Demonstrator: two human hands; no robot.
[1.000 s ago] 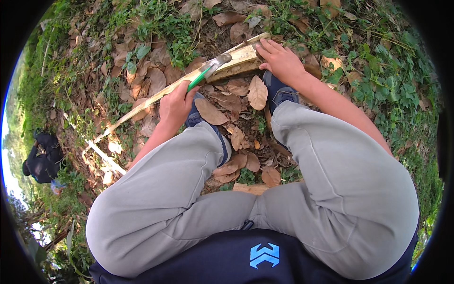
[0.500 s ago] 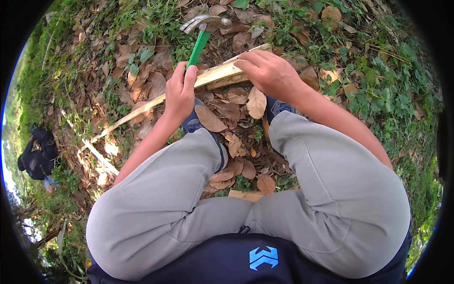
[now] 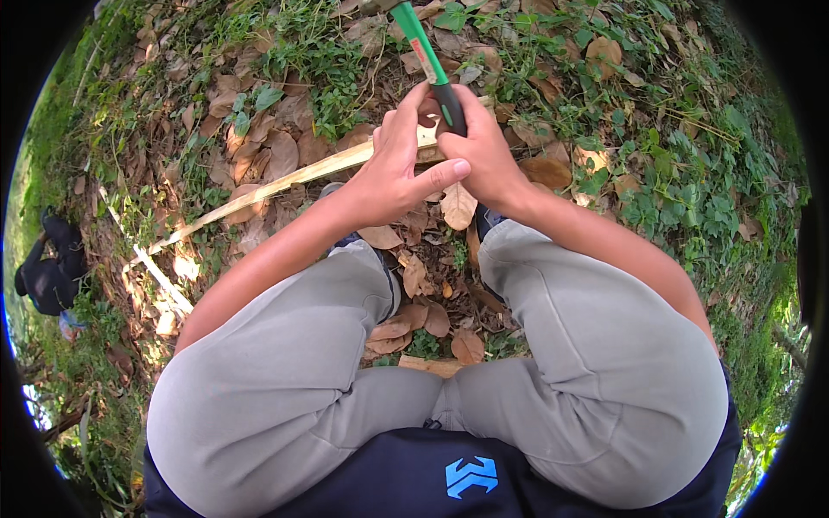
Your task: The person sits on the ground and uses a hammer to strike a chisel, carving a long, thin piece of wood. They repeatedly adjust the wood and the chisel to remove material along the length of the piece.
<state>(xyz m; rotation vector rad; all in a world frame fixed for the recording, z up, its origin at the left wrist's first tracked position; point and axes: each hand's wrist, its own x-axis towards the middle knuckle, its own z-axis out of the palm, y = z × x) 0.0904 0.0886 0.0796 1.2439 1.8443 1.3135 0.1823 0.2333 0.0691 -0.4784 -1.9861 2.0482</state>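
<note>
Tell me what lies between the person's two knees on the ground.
In the head view, dry brown leaves, a small green plant and a short wood piece lie on bare soil.

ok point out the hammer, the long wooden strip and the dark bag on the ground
hammer (image 3: 421,50), head view, on the green part of its handle
long wooden strip (image 3: 285,182), head view, on its pale middle stretch
dark bag (image 3: 50,276), head view, on its black body at the left edge

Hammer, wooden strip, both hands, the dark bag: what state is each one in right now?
Hammer: raised, green handle gripped by both hands, head out of frame.
Wooden strip: lying flat on leaf litter.
Left hand: closed around the handle.
Right hand: closed around the handle.
Dark bag: resting on the ground, untouched.
</note>
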